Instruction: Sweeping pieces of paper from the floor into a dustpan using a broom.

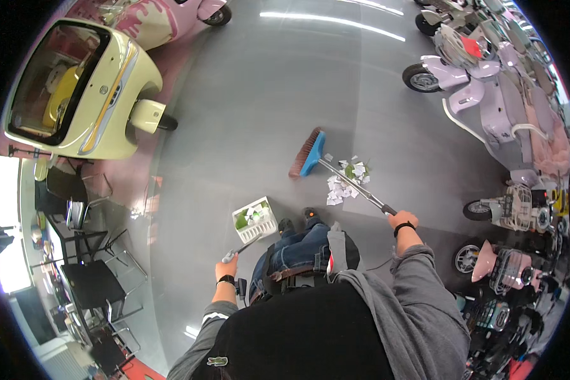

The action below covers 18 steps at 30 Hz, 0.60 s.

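Observation:
My right hand grips the dark end of a metal broom handle. The handle slants up and left to a blue broom head with reddish-brown bristles. Below and partly behind the handle lies a loose pile of torn white paper and green bits on the floor. In my left hand is the grey grip of a dustpan handle. The white dustpan, ribbed along its near side, holds paper scraps and green pieces. It is in front of my feet, to the left.
A cream three-wheeled vehicle stands at the upper left. Black chairs and a desk line the left side. Along the right are parked scooters, including a lilac one and a pink one. Grey smooth floor lies between them.

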Motion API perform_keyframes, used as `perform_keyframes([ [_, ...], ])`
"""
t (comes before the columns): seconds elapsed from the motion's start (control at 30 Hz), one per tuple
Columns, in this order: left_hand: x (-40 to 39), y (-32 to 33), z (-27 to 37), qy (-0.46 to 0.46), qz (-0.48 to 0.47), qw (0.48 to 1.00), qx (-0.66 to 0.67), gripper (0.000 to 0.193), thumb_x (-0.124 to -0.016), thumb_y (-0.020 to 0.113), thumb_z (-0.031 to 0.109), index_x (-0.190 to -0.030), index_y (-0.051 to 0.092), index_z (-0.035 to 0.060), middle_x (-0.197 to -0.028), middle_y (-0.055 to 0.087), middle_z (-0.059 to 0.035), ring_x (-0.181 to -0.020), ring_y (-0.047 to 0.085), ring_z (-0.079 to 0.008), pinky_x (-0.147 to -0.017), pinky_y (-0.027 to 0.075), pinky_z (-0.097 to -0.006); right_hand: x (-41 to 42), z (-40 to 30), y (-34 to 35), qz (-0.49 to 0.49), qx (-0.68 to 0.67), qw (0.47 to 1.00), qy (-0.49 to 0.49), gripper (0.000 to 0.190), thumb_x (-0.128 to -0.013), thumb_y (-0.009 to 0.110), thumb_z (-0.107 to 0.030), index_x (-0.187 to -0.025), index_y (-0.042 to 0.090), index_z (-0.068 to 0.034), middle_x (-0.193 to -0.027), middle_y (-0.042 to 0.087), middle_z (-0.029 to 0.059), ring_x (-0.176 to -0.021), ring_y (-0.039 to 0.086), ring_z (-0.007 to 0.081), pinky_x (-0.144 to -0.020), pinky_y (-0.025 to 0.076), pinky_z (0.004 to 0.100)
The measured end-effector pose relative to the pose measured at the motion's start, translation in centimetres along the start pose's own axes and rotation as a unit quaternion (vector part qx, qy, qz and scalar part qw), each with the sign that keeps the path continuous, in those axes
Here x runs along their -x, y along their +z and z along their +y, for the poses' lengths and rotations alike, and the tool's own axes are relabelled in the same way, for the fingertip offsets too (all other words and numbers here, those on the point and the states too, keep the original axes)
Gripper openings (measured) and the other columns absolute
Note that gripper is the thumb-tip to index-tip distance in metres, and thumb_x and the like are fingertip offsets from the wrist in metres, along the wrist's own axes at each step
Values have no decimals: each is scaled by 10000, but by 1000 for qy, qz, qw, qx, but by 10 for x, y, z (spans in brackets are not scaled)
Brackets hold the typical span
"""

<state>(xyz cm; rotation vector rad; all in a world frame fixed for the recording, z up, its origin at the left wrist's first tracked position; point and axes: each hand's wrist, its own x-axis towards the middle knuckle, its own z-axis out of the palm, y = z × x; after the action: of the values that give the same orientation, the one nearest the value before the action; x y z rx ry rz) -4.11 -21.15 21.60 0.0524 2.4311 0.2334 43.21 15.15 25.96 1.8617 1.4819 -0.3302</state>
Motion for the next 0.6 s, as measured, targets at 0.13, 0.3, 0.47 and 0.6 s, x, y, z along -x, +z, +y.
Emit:
perform_keyframes([
  [0.13,11,6,11,19,-22,1000,-2,598,-702,683,561,-799,687,-29,-669,672,-148,-718,682,-274,-716,509,-368,-9,-46,-3,-52,-49,997,-25,514,-836,486,-548,-1082,673,-137,-1073,665,89,-1045,615,257,-849,481,370],
  [0.3,17,10,7,25,-40,999,25,578,-731,668,560,-749,672,-18,-608,649,-104,-572,649,-208,-578,504,-321,-29,-113,-3,-113,-129,980,-98,539,-833,474,-532,-1145,641,-125,-1189,614,107,-1121,568,292,-914,439,401],
  [0.47,37,7,20,39,-76,995,44,531,-764,660,510,-743,660,-21,-595,635,-94,-554,640,-194,-551,498,-316,-105,-169,36,-161,-240,946,-147,534,-775,540,-369,-1201,569,-49,-1216,568,212,-1144,540,357,-975,410,428],
  [0.6,30,9,26,63,-107,992,12,538,-771,651,513,-741,658,-24,-591,631,-94,-551,639,-190,-554,502,-305,-162,-175,55,-40,-277,938,-204,389,-797,578,-251,-1055,536,38,-600,587,117,-479,576,223,-499,474,352],
])
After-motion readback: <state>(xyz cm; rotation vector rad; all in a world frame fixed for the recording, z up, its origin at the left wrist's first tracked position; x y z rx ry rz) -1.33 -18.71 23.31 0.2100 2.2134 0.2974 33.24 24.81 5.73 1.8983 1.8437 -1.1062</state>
